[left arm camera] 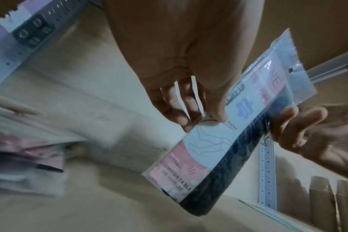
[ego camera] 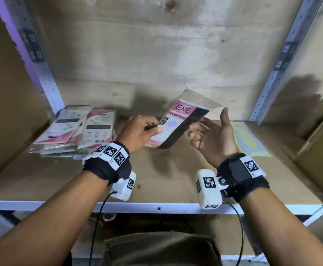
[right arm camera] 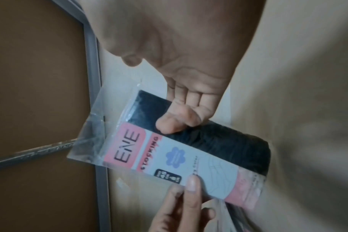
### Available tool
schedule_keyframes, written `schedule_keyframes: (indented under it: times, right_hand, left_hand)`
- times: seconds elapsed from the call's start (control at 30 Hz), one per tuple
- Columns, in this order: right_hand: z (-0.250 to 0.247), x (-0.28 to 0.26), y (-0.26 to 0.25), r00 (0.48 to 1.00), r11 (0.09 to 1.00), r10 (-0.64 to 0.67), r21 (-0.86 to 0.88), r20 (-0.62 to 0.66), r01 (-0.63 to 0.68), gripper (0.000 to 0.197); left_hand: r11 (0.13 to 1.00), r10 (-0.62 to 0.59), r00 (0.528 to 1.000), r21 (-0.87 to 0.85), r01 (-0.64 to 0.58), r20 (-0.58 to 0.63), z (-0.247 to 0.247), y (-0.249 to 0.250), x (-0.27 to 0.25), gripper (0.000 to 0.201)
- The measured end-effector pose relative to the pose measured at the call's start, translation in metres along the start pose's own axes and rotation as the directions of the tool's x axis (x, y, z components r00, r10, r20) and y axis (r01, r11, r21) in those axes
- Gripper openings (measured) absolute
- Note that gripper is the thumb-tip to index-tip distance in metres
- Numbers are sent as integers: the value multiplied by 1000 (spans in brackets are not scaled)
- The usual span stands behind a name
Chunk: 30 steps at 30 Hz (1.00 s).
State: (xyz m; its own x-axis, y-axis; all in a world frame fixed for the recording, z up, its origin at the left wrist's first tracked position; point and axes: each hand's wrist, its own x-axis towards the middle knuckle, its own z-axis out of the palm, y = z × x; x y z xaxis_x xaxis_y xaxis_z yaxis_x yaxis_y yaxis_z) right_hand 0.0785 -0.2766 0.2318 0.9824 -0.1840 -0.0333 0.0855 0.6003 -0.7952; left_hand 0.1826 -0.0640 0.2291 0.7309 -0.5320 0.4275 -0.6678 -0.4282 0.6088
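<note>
A clear plastic packet of black stockings (ego camera: 180,123) with a pink and white "ENE" card is held tilted above the wooden shelf (ego camera: 156,181). My left hand (ego camera: 139,131) pinches its lower left edge between thumb and fingers. My right hand (ego camera: 212,135) is beside it with the palm turned up and the thumb apart, and its fingertips touch the packet's black right side. The left wrist view shows the packet (left arm camera: 218,149) under my left hand (left arm camera: 189,94), with the right hand (left arm camera: 312,133) at its edge. In the right wrist view a right fingertip (right arm camera: 169,124) rests on the packet (right arm camera: 189,153).
A loose stack of similar packets (ego camera: 76,131) lies at the shelf's left. One flat packet (ego camera: 249,139) lies at the right, near a cardboard box (ego camera: 318,143). Perforated metal uprights (ego camera: 47,73) (ego camera: 276,70) frame the bay. A dark bag (ego camera: 160,248) sits below the shelf.
</note>
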Motion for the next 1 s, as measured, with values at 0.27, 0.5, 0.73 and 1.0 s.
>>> schedule_keyframes:
  times: [0.27,0.5,0.73,1.0]
  right_hand:
    - [-33,6,20,942,759,-331,-609,-60,229,18]
    - [-60,15,24,984,813,-168,-572,-57,106,20]
    - [-83,10,21,1000,832,-16,-555,-12,7,25]
    - [-87,-10,8,967,784,172,-620,187,-20,35]
  left_hand:
    - [936,-66,998,-348,59,-6,37,6,29,15]
    - [746,-297,934,-563,356,197,73,7,34,20]
    - [636,-442,877,-624,454,187,82,7,51,29]
    - [722,-498,864,-519,457,67,49,-17,64,27]
